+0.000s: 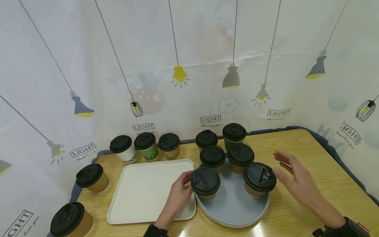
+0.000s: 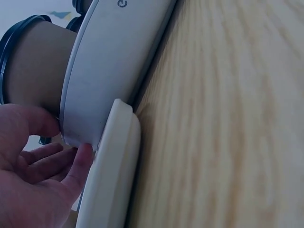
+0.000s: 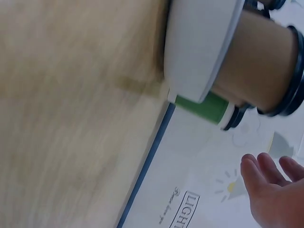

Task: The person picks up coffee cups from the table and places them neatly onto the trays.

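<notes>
Several cups [image 1: 240,154] crowded the turntable [image 1: 232,209], which my relaxed left hand [image 1: 179,191] perhaps steadied; my empty right hand [image 1: 299,182] hovered alongside.

Tan paper cup with black lid [image 1: 72,220], lower left: bottom edge cuts it off. Green-and-white paper cup with black lid [image 3: 208,110]: round grey tray [image 3: 199,42] partly hides it.

From where I stand, the brown paper cups [image 1: 254,192] show smooth, matt walls; their round black plastic lids [image 1: 205,180], a low sheen. The round grey platter [image 1: 234,210] and rectangular off-white tray [image 1: 148,191] look smooth plastic. Tabletop [image 1: 296,148]: yellowish wood-grain, glossy. Backdrop [image 1: 195,36]: white printed cloth, matt, faintly creased.
</notes>
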`<state>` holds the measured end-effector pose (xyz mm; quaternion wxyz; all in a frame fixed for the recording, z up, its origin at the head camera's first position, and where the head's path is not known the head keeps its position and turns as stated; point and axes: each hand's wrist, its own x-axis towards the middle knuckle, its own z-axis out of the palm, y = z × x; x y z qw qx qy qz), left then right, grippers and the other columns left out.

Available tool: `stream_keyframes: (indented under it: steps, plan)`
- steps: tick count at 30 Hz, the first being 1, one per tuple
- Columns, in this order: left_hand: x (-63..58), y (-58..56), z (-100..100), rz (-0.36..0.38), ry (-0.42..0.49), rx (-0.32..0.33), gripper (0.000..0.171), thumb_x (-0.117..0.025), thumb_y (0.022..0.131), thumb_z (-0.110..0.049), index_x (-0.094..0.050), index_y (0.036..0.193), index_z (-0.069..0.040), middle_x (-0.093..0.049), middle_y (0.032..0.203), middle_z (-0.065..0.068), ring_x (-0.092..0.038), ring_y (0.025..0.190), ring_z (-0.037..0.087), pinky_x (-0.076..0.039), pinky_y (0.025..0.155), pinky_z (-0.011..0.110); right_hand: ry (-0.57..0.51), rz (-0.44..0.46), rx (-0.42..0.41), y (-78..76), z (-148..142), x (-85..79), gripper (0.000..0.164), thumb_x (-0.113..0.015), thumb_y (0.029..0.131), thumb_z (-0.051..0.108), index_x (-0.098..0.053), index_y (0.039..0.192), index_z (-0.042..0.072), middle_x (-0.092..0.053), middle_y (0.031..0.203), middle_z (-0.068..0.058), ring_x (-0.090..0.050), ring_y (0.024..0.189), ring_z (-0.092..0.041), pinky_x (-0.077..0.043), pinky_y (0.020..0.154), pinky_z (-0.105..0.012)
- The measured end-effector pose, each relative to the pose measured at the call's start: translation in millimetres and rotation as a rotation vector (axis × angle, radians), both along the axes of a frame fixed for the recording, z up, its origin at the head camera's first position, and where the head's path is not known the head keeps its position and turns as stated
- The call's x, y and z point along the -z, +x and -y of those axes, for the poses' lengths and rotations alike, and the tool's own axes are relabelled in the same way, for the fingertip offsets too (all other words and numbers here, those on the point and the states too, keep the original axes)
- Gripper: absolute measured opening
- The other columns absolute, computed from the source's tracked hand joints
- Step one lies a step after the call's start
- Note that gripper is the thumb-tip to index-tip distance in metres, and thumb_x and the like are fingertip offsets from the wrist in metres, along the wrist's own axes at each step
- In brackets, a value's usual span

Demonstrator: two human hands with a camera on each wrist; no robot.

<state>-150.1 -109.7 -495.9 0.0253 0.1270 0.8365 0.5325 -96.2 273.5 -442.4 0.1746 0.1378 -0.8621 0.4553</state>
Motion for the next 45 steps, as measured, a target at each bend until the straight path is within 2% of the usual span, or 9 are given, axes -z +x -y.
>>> stream_keyframes:
  steps: [4,11,18,24,28,34,38,41,45]
  plan:
    - [0.8,3.5,0,-0.002,-0.014,0.026,0.047,-0.065,0.099,-0.010,-0.057,0.144,0.001,-0.063,0.139,0.021,-0.063,0.125,0.036,-0.059,0.092,0.035,-0.011,-0.021,0.063,-11.1,-9,-0.7,0.045,-0.055,0.106,0.009,-0.047,0.148,-0.002,-0.055,0.139,-0.022,-0.045,0.124,0.014,-0.037,0.099,-0.002]
    - [1.1,10.3,1,0.010,-0.011,0.013,0.046,-0.066,0.098,-0.013,-0.060,0.142,0.000,-0.064,0.137,0.021,-0.070,0.113,0.032,-0.060,0.086,0.028,0.013,-0.012,0.110,-25.8,-21,-1.6,0.040,-0.054,0.108,0.017,-0.053,0.145,-0.001,-0.057,0.138,-0.021,-0.044,0.120,0.018,-0.035,0.094,0.002]
    - [3.9,18.5,5,-0.012,0.083,0.006,0.031,-0.063,0.101,-0.007,-0.066,0.130,0.003,-0.069,0.128,0.020,-0.069,0.115,0.034,-0.059,0.090,0.029,0.023,-0.014,0.149,-38.1,-24,-1.9,0.040,-0.055,0.108,0.020,-0.055,0.141,-0.003,-0.058,0.136,-0.022,-0.043,0.117,0.018,-0.035,0.092,0.003]
    - [3.1,20.3,5,0.005,0.180,-0.032,0.025,-0.063,0.098,-0.001,-0.066,0.123,0.005,-0.071,0.110,0.016,-0.073,0.093,0.022,-0.061,0.078,0.025,0.024,0.004,0.171,-47.3,-26,-4.5,0.041,-0.055,0.108,0.023,-0.057,0.140,-0.002,-0.058,0.137,-0.023,-0.045,0.116,0.013,-0.033,0.091,0.004]
    - [1.5,18.4,5,0.025,0.181,-0.050,0.025,-0.060,0.097,0.002,-0.066,0.121,0.005,-0.069,0.099,0.013,-0.071,0.082,0.019,-0.062,0.069,0.025,0.037,0.008,0.177,-53.6,-27,-6.4,0.042,-0.054,0.109,0.025,-0.056,0.140,-0.002,-0.058,0.137,-0.023,-0.052,0.121,-0.004,-0.033,0.090,0.005]
    - [1.8,6.6,2,-0.046,0.032,-0.057,0.030,-0.060,0.102,-0.007,-0.066,0.129,0.003,-0.068,0.123,0.020,-0.070,0.108,0.032,-0.061,0.085,0.033,0.053,0.053,0.151,-71.4,-26,-10.2,0.048,-0.051,0.110,0.030,-0.052,0.144,-0.003,-0.055,0.141,-0.024,-0.051,0.128,-0.042,-0.034,0.089,0.004]
    - [2.6,2.9,1,-0.075,-0.026,-0.045,0.034,-0.058,0.101,-0.008,-0.066,0.132,0.003,-0.069,0.128,0.021,-0.067,0.118,0.036,-0.059,0.094,0.039,0.069,0.130,0.097,-87.2,-22,-14.9,0.056,-0.053,0.109,0.035,-0.046,0.149,-0.004,-0.051,0.146,-0.027,-0.049,0.133,-0.046,-0.049,0.107,-0.028]
    - [3.5,3.6,1,-0.071,-0.019,-0.042,0.033,-0.059,0.100,-0.007,-0.067,0.130,0.003,-0.071,0.124,0.020,-0.068,0.117,0.036,-0.059,0.094,0.037,0.071,0.192,0.045,-99.9,-19,-18.1,0.063,-0.055,0.107,0.039,-0.040,0.153,-0.002,-0.048,0.149,-0.027,-0.048,0.135,-0.046,-0.044,0.107,-0.058]
    - [3.9,6.3,0,-0.052,0.046,-0.034,0.034,-0.064,0.096,-0.005,-0.067,0.129,0.003,-0.071,0.122,0.020,-0.069,0.115,0.035,-0.059,0.091,0.031,0.064,0.256,-0.041,-118.2,-19,-19.0,0.071,-0.059,0.105,0.041,-0.033,0.158,0.001,-0.045,0.152,-0.027,-0.045,0.138,-0.045,-0.042,0.111,-0.060]
